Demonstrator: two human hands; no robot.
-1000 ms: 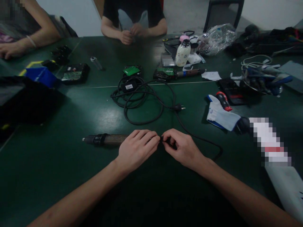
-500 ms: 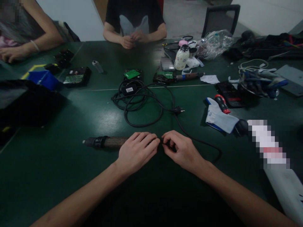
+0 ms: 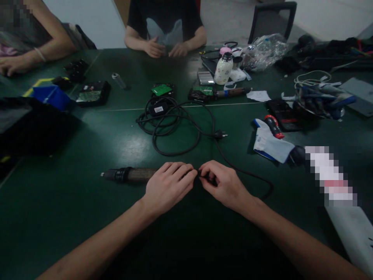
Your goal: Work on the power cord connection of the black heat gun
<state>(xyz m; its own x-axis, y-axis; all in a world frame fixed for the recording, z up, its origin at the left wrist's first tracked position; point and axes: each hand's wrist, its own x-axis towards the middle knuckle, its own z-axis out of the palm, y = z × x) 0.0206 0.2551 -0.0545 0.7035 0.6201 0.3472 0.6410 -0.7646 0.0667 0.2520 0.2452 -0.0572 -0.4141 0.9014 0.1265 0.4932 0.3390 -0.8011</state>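
Note:
A dark brown electric screwdriver [image 3: 136,175] lies on the green table, its bit pointing left. My left hand [image 3: 169,182] is wrapped over its rear part, hiding that end. Just beside it, my right hand [image 3: 223,184] pinches a small dark cable end at the tail of the screwdriver. Whether that end is seated in the tool is hidden by my fingers. The black power cable [image 3: 175,154] lies in loose loops beyond my hands, with its adapter box [image 3: 159,109] and mains plug [image 3: 219,135]; one run curves round behind my right wrist.
Hard drives [image 3: 93,93] with green boards lie farther back, near another screwdriver [image 3: 233,92]. To the right are a glove [image 3: 272,146], a red-and-black handle [image 3: 274,126] and a phone [image 3: 284,114]. A bottle [image 3: 223,69] stands behind. Two people sit across the table.
My hands hold nearly the same pose on the screwdriver and cable end. Across the table, the person in black has moved their hands apart. The view has shifted slightly.

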